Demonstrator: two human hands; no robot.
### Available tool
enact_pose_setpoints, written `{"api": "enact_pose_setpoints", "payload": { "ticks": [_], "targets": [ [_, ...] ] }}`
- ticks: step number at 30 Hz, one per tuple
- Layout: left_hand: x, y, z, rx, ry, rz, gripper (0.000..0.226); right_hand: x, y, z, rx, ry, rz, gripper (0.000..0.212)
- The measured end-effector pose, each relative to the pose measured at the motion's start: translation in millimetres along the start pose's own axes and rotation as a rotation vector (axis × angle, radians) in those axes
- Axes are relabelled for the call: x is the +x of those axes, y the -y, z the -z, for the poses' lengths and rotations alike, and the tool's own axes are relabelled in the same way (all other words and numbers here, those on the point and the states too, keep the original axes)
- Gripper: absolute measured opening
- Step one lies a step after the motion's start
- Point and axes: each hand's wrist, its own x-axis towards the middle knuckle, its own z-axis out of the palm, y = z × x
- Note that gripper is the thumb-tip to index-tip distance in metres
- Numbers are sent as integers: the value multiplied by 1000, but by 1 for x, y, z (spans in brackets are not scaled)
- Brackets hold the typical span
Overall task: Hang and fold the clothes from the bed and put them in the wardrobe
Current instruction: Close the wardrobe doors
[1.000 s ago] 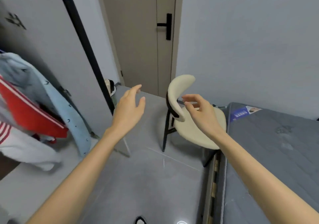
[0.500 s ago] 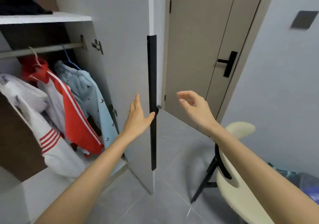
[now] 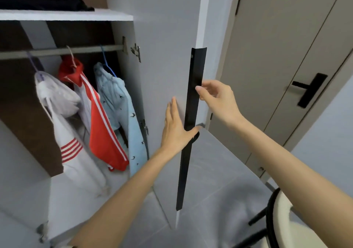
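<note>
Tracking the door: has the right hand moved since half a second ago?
Yes: the right hand moved left to the black handle strip and now touches it; earlier they were apart.

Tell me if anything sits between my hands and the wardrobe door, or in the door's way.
Nothing visible. The left hand lies flat on the wardrobe door and the right hand pinches its black handle. The light blue garment hangs inside, near the hinges.
</note>
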Motion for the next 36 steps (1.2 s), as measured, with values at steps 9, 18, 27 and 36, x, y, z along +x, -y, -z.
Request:
{"api": "enact_pose_setpoints", "payload": {
  "ticks": [9,18,27,36],
  "targets": [
    [-10,-1,-5,9,-199,128,104,21,-17,-5,205,142,140,16],
    [-61,33,53,57,-492,181,37,29,19,-70,348,441,364,13],
    [-72,113,159,96,-639,330,42,47,78,-208,327,576,489,8],
    [-15,214,274,74,-468,348,46,96,120,-344,213,501,464,7]
  ]
}}
